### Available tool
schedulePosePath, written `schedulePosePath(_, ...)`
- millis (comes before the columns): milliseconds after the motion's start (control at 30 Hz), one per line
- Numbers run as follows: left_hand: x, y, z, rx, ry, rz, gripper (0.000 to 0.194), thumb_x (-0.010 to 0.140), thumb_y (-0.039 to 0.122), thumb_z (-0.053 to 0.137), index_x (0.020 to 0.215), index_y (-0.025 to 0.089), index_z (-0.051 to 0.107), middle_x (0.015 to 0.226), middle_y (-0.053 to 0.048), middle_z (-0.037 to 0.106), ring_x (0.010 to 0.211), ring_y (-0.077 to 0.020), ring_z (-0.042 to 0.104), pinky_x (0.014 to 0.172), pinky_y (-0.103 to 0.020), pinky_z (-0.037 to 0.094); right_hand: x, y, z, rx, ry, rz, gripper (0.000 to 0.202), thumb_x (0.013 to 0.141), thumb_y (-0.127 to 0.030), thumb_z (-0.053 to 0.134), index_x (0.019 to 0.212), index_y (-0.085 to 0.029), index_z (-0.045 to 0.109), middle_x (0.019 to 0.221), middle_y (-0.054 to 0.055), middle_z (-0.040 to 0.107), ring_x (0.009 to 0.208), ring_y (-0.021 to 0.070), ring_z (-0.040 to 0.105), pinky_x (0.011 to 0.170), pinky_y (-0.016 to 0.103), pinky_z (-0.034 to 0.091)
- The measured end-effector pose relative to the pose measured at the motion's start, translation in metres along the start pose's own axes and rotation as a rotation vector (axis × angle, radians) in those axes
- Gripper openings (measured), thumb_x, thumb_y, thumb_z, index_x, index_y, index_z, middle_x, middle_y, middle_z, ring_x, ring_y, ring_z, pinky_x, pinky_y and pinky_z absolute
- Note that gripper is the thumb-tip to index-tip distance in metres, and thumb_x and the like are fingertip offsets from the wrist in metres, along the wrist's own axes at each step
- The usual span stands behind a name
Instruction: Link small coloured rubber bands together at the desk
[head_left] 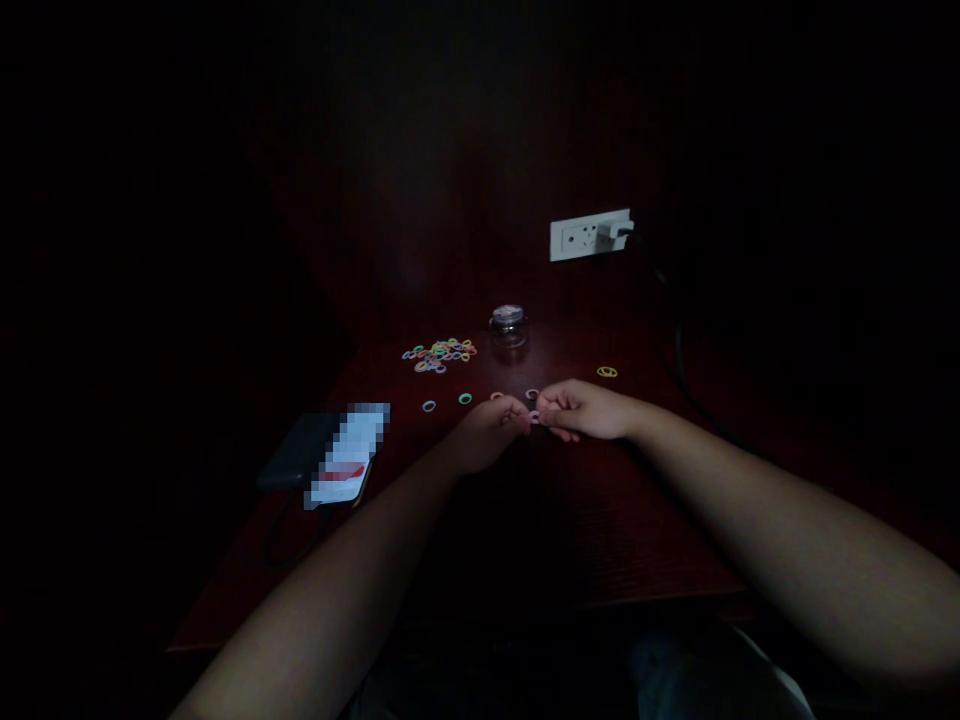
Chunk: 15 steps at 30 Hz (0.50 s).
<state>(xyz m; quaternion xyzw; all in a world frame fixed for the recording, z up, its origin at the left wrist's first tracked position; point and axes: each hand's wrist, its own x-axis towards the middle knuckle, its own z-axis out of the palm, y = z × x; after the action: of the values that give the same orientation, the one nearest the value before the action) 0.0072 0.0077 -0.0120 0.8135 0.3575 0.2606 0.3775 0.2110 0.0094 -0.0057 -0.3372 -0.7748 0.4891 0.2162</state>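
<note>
Between the fingertips of both hands is a small pink hair tie [534, 417], held low over the dark red table. My left hand [491, 428] pinches its left side, and my right hand [589, 410] grips the right side with curled fingers. Just beyond the fingers lies another pinkish hair tie [532, 394]. An orange one [496, 397] is partly hidden behind my left hand. Farther left in the same row are a green hair tie [465, 398] and a blue one [429, 406].
A pile of colourful hair ties [442, 353] lies at the back left, near a clear lidded jar [509, 325]. Yellow hair ties [607, 372] are at the right. A lit phone [349, 455] rests by a dark box-like object [300, 450]. The wall socket [590, 235] has a plugged-in cable [679, 350].
</note>
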Motion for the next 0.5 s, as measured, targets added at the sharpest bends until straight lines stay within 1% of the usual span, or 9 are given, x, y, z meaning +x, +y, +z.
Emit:
schedulePosePath(67, 0.0002, -0.0011, 0.0017, -0.066, 0.007, -0.007, 0.023, 0.083, 0.037, 0.051, 0.084, 0.014, 0.056, 0.071, 0.001, 0.053, 0.064, -0.0096, 0.045, 0.058, -0.021, 0.035, -0.0001, -0.0002, -0.0002, -0.006, 0.003, 0.001, 0.029, 0.085, -0.044, 0.049, 0.078, -0.016, 0.05, 0.052, -0.005, 0.051, 0.042, 0.0066, 0.043, 0.043, 0.019, 0.032)
schedulePosePath(167, 0.0006, -0.0021, 0.0034, -0.155, -0.02, -0.009, 0.026, 0.08, 0.039, 0.055, 0.088, 0.014, 0.055, 0.068, 0.002, 0.052, 0.06, -0.0085, 0.045, 0.056, -0.02, 0.034, -0.0005, -0.001, -0.0002, -0.015, 0.015, 0.008, 0.03, 0.084, -0.045, 0.048, 0.075, -0.016, 0.049, 0.051, -0.005, 0.051, 0.042, 0.0067, 0.042, 0.043, 0.019, 0.031)
schedulePosePath(333, 0.0018, -0.0033, 0.0028, -0.165, 0.009, -0.017, 0.026, 0.079, 0.039, 0.057, 0.083, 0.013, 0.056, 0.067, 0.002, 0.052, 0.059, -0.0079, 0.044, 0.054, -0.019, 0.033, -0.0023, -0.0024, 0.0001, -0.046, 0.009, -0.001, 0.031, 0.084, -0.042, 0.047, 0.068, -0.016, 0.047, 0.049, -0.004, 0.05, 0.042, 0.0066, 0.041, 0.045, 0.02, 0.031)
schedulePosePath(500, 0.0018, -0.0014, 0.0009, -0.146, 0.007, -0.045, 0.022, 0.076, 0.035, 0.059, 0.079, 0.013, 0.059, 0.068, 0.001, 0.054, 0.06, -0.0082, 0.045, 0.054, -0.02, 0.034, -0.0029, -0.0027, 0.0005, -0.019, 0.026, 0.005, 0.028, 0.084, -0.038, 0.046, 0.068, -0.016, 0.047, 0.049, -0.005, 0.049, 0.042, 0.0065, 0.042, 0.044, 0.02, 0.032)
